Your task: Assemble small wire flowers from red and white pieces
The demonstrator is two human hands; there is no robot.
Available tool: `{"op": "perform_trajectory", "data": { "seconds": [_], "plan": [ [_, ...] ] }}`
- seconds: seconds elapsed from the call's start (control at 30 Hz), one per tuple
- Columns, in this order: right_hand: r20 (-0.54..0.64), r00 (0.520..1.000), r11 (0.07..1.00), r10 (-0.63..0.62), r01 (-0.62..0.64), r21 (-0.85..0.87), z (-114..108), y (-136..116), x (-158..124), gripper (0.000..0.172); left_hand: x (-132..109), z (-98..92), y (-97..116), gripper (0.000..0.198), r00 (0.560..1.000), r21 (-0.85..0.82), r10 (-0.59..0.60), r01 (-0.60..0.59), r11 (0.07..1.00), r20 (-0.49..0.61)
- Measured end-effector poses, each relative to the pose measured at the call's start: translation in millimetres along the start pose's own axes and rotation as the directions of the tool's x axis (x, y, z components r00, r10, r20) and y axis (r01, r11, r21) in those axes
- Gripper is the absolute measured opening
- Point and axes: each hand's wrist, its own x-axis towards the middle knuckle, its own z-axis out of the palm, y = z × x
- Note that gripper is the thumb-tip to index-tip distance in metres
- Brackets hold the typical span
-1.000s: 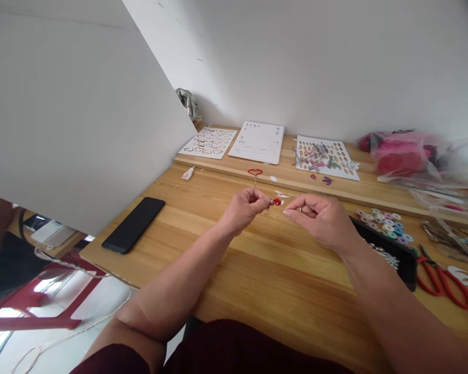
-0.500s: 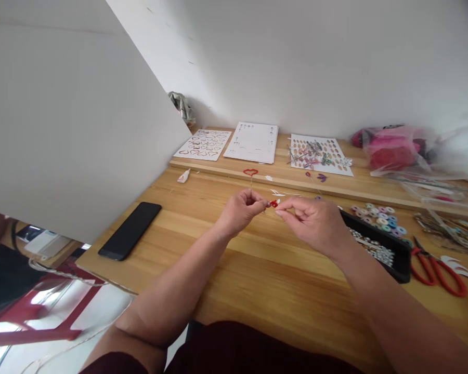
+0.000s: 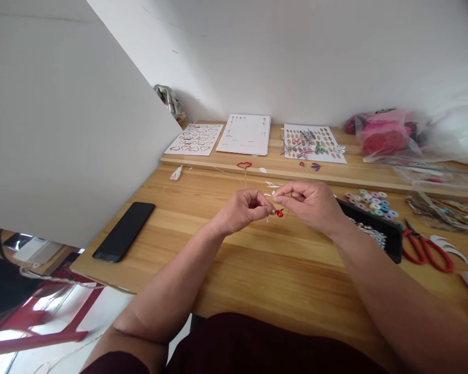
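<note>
My left hand (image 3: pixel 246 210) is closed in a pinch above the table, its thumb and forefinger on a small red looped piece (image 3: pixel 280 213) that juts out to the right. Close by on the right, my right hand (image 3: pixel 310 203) pinches what looks like a thin thread, too fine to follow fully. The fingertips of both hands almost meet. Behind the left hand, a red outline shape on a thin stem (image 3: pixel 244 165) stands out past the fingers. Small white cut pieces (image 3: pixel 272 184) lie on the table just beyond.
A black tray of beads (image 3: pixel 392 241) is beside my right forearm, with several small thread spools (image 3: pixel 374 200) behind it. Red-handled scissors (image 3: pixel 429 249) lie farther right. A black phone (image 3: pixel 124 231) and a small glue bottle (image 3: pixel 176 173) are at left. Patterned sheets (image 3: pixel 244 135) line the raised ledge.
The red piece has tilted downward and moved slightly right in my left fingers. My right hand has risen a little above it. The whole view has shifted slightly.
</note>
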Motion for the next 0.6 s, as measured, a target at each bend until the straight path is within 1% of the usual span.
{"op": "perform_trajectory", "data": {
  "seconds": [0.13, 0.23, 0.33, 0.4, 0.43, 0.5, 0.6],
  "plan": [
    [0.003, 0.999, 0.994, 0.043, -0.043, 0.096, 2.9, 9.6, 5.3, 0.023, 0.4, -1.9, 0.4, 0.023, 1.000, -0.072, -0.017, 0.018, 0.997, 0.008],
    [0.039, 0.991, 0.965, 0.130, -0.135, 0.223, 6.2, 18.3, 9.0, 0.027, 0.2, -2.5, 2.3, 0.024, 1.000, -0.113, -0.025, 0.025, 0.993, 0.003],
    [0.100, 0.957, 0.877, 0.272, -0.289, 0.384, 11.0, 26.3, 11.5, 0.035, 0.2, -3.1, 2.9, 0.025, 1.000, -0.125, -0.020, 0.018, 0.992, -0.013],
    [0.159, 0.932, 0.816, 0.327, -0.363, 0.450, 14.2, 29.7, 12.1, 0.040, 0.9, -3.4, 2.4, 0.025, 0.998, -0.135, -0.008, 0.000, 0.991, -0.056],
    [0.184, 0.926, 0.801, 0.331, -0.378, 0.463, 15.5, 30.6, 12.0, 0.040, 1.5, -3.4, 2.1, 0.025, 0.996, -0.146, -0.004, -0.009, 0.989, -0.088],
    [0.218, 0.928, 0.809, 0.303, -0.371, 0.456, 17.3, 30.9, 11.2, 0.039, 3.2, -3.5, 1.4, 0.026, 0.986, -0.176, -0.002, -0.027, 0.984, -0.165],
    [0.245, 0.941, 0.870, 0.232, -0.313, 0.380, 17.0, 28.9, 9.2, 0.032, 6.0, -3.9, 0.1, 0.028, 0.962, -0.181, 0.003, -0.055, 0.982, -0.273]
  ]
}}
